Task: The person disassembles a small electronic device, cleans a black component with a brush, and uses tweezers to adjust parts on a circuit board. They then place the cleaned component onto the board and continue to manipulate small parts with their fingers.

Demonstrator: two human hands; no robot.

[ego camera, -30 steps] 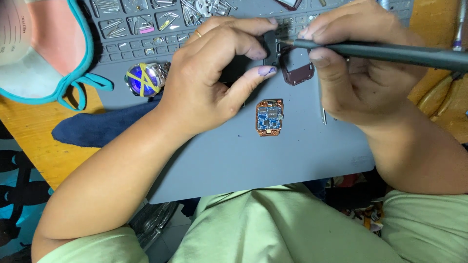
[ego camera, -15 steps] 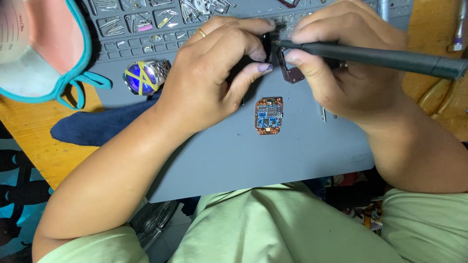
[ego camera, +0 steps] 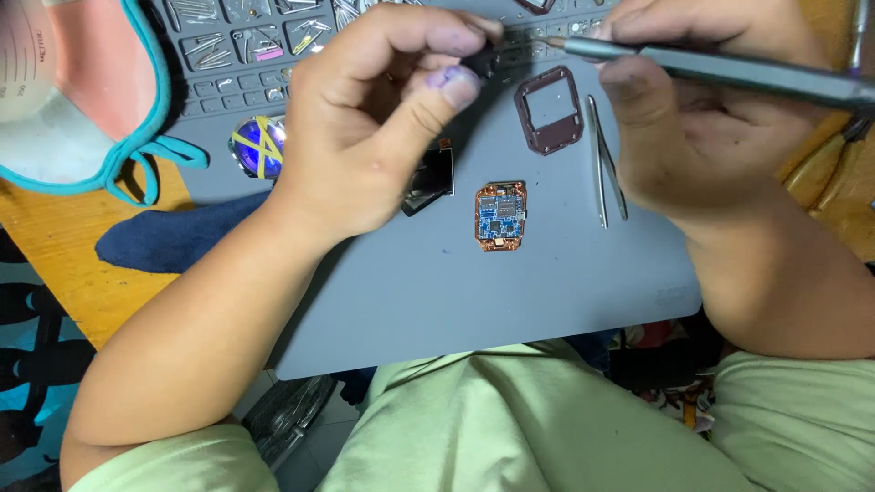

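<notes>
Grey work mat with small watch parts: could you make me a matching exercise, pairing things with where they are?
Things:
1. Small blue circuit board with copper edge
2. Dark maroon rectangular frame
3. Slim grey metal screwdriver
4. Small black part

Places:
A. pinched in left hand
B. held in right hand
C. mid grey work mat
D. below the screwdriver tip

Pairs: 1-C, 2-D, 3-B, 4-A

Single head cam, looks steeply down, close over grey mat (ego camera: pixel 510 292).
</notes>
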